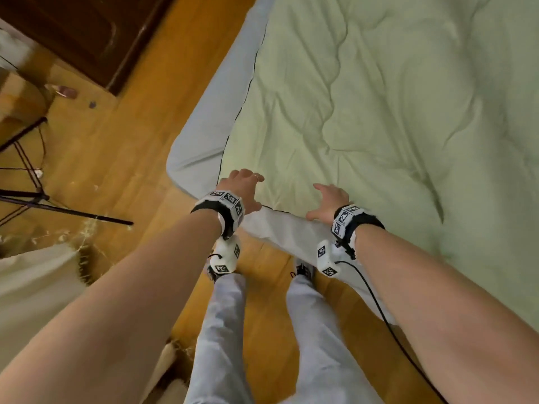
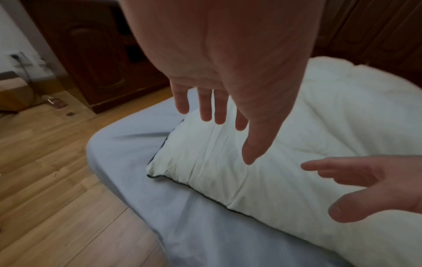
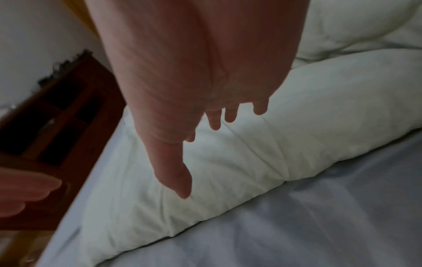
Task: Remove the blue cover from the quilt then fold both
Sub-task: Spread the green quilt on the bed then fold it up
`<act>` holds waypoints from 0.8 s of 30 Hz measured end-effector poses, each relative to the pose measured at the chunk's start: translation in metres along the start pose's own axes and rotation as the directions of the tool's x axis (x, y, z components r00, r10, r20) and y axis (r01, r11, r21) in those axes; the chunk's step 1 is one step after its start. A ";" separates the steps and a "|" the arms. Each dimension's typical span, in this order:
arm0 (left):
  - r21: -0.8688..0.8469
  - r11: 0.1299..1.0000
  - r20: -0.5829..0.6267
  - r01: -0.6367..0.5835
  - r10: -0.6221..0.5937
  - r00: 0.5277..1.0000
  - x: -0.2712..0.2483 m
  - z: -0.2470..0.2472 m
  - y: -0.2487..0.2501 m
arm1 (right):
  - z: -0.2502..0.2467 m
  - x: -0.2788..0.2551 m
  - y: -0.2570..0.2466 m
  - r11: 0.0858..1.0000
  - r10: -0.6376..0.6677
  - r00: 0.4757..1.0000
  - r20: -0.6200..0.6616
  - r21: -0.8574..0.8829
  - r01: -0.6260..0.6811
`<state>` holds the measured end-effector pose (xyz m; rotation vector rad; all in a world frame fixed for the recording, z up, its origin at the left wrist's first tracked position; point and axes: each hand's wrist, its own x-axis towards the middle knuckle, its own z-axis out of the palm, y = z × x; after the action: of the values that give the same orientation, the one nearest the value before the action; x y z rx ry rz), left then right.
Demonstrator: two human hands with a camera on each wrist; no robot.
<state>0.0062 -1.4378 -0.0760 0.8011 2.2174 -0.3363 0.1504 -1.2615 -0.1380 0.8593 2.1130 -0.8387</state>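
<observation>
A pale green-white quilt (image 1: 364,112) (image 2: 308,144) (image 3: 262,153) with dark piping lies spread flat on the bed. Under it lies a light blue cloth (image 1: 204,126) (image 2: 182,225) (image 3: 297,225), showing along the quilt's left and near edges; I cannot tell whether it is the cover or a sheet. My left hand (image 1: 256,193) (image 2: 228,137) hovers over the quilt's near left corner, fingers spread, holding nothing. My right hand (image 1: 316,202) (image 3: 200,160) hangs beside it over the near edge, also spread and empty. Neither hand visibly touches the fabric.
Wooden floor (image 1: 131,141) runs along the bed's left and near sides. A dark wooden cabinet (image 1: 87,33) stands at the far left, a black tripod (image 1: 38,196) on the floor at left. Beige cloth (image 1: 32,281) lies lower left. A cable (image 1: 379,304) trails from my right wrist.
</observation>
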 end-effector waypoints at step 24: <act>0.332 0.882 0.015 -0.334 0.349 0.937 -0.022 -0.165 -0.249 | -0.006 -0.105 -0.317 0.902 0.278 0.937 -0.211 0.394 -0.179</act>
<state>-0.2335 -1.5639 0.0523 1.3732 2.0328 -0.5262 -0.0377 -1.4710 0.0411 1.4625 2.0450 -1.0612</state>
